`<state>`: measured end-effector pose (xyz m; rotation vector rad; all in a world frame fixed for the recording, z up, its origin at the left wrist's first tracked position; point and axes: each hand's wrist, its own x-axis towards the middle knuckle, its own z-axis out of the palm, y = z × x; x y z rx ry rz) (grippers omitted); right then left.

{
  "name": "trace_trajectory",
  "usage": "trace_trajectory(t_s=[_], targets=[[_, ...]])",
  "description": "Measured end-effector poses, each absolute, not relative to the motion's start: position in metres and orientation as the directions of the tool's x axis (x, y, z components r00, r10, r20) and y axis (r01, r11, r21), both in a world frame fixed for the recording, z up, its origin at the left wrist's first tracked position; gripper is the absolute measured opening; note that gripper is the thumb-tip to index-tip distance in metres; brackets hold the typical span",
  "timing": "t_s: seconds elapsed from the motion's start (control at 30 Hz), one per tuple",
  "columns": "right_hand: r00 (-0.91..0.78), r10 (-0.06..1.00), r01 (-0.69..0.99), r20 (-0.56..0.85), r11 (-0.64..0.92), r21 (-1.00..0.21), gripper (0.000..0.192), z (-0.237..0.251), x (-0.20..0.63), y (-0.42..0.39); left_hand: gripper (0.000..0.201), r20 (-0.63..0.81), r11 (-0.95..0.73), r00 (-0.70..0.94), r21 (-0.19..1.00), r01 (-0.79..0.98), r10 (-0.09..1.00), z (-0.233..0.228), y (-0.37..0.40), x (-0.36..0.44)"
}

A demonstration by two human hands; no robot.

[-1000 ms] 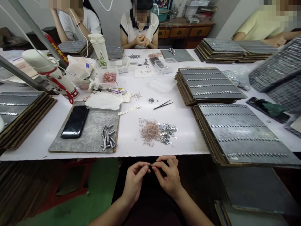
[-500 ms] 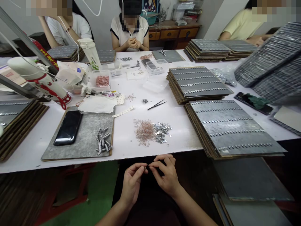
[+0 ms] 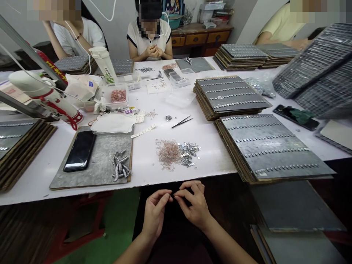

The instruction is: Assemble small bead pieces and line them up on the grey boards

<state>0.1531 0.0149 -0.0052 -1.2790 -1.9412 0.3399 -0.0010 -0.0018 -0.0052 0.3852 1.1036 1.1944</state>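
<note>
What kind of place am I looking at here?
Probably a small hand-assembly workshop. Several people sit round a white table stacked with grey boards carrying rows of small metal parts, with loose piles of tiny pink and silver rings and tweezers lying between.

A white surface (image 3: 209,161) is spread just beyond the hands. Green floor (image 3: 110,227) is seen below left, and a wooden drawer cabinet (image 3: 203,36) against the pale far wall (image 3: 123,22).
</note>
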Motion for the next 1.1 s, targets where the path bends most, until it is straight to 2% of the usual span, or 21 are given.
trace_trajectory(t_s=[0.3,0.43,0.53,0.6,0.7,0.9,1.1], targets=[[-0.135,0.873,0.726,0.469,0.409,-0.553,0.009,-0.007,0.162,0.020,0.023,-0.465,0.382,-0.062,0.790,-0.480,0.883,-0.008,-0.002,-0.001],[0.011,0.859,0.812,0.512,0.291,-0.505,0.012,-0.010,0.181,0.032,0.024,-0.466,0.381,-0.067,0.791,-0.479,0.882,-0.011,-0.003,-0.002],[0.077,0.844,0.874,0.531,0.200,-0.443,0.025,-0.014,0.194,0.039,0.024,-0.463,0.384,-0.066,0.798,-0.464,0.884,-0.012,-0.003,-0.002],[0.056,0.839,0.890,0.542,0.204,-0.407,0.030,-0.016,0.197,0.041,0.025,-0.461,0.389,-0.066,0.809,-0.440,0.885,-0.011,-0.003,-0.001],[0.003,0.825,0.878,0.566,0.268,-0.396,0.024,-0.018,0.197,0.039,0.026,-0.453,0.389,-0.071,0.827,-0.406,0.889,-0.010,-0.004,0.000],[-0.040,0.789,0.761,0.613,0.422,-0.494,0.019,-0.014,0.191,0.035,0.024,-0.411,0.358,-0.085,0.864,-0.356,0.908,-0.010,-0.006,0.001],[-0.074,0.849,0.565,0.523,0.467,-0.680,0.014,-0.003,0.174,0.025,0.023,-0.367,0.322,-0.095,0.893,-0.315,0.925,-0.012,-0.007,-0.002]])
